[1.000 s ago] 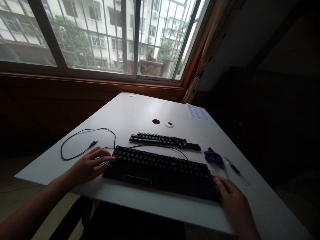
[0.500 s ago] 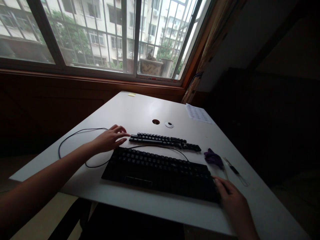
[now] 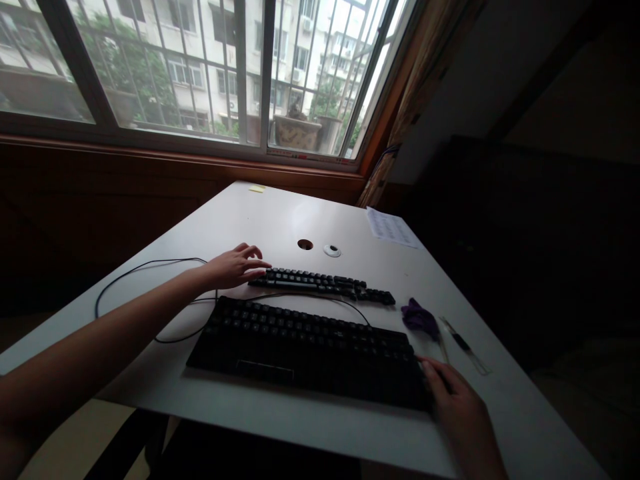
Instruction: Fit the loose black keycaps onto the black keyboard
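Observation:
A black keyboard [image 3: 310, 383] lies near the desk's front edge, its upper rows fitted with keys. My right hand [image 3: 457, 400] grips its right end, thumb on top and the other fingers partly hidden. Behind the keyboard, loose black keycaps [image 3: 315, 281] are lined up in rows on the desk. Over the left end of those rows is my left hand [image 3: 235, 268], fingers apart, with the fingertips at or just above the end keycaps; contact is hard to tell. A thin black cable [image 3: 145, 267] loops on the left and runs between keyboard and keycaps.
On the white desk [image 3: 210, 227], a purple cloth [image 3: 420, 317] and a wire tool with a dark handle [image 3: 463, 341] lie at the right. Farther back are a round hole [image 3: 305, 245], a white ring cover [image 3: 332, 251], a paper sheet [image 3: 393, 228] and a yellow note [image 3: 257, 189].
My left hand has moved rightward over the left end of the keycap rows. My right hand stays on the keyboard. The whole view has shifted slightly.

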Tool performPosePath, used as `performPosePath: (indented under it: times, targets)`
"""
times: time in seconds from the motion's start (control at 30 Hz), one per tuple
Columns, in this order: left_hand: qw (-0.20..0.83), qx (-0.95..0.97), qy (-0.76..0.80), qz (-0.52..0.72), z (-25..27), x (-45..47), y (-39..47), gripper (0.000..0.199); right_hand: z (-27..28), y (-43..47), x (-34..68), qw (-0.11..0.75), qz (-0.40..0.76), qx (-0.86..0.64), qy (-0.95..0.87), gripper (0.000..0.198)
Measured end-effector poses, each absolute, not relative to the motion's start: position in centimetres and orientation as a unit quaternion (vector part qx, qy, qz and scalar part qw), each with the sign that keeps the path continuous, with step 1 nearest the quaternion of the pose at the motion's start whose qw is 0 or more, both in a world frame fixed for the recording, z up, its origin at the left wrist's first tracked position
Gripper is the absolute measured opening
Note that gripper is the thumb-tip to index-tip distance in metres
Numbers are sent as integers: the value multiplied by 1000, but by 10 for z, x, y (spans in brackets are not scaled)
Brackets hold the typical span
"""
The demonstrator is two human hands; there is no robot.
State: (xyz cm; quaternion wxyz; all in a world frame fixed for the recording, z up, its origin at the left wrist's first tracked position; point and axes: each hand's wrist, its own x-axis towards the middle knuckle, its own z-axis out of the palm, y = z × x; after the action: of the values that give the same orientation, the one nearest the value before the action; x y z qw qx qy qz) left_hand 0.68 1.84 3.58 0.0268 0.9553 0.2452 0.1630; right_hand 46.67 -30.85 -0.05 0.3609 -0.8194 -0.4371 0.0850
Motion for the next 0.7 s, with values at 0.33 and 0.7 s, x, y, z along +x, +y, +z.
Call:
performPosePath:
  times: [0.33, 0.7]
  targets:
    - [24, 956, 248, 158, 27, 8, 23, 36, 0, -309, 463, 365, 92, -814, -443, 49]
    - [33, 944, 286, 161, 21, -13, 38, 38, -2, -310, 465, 364, 87, -814, -445, 48]
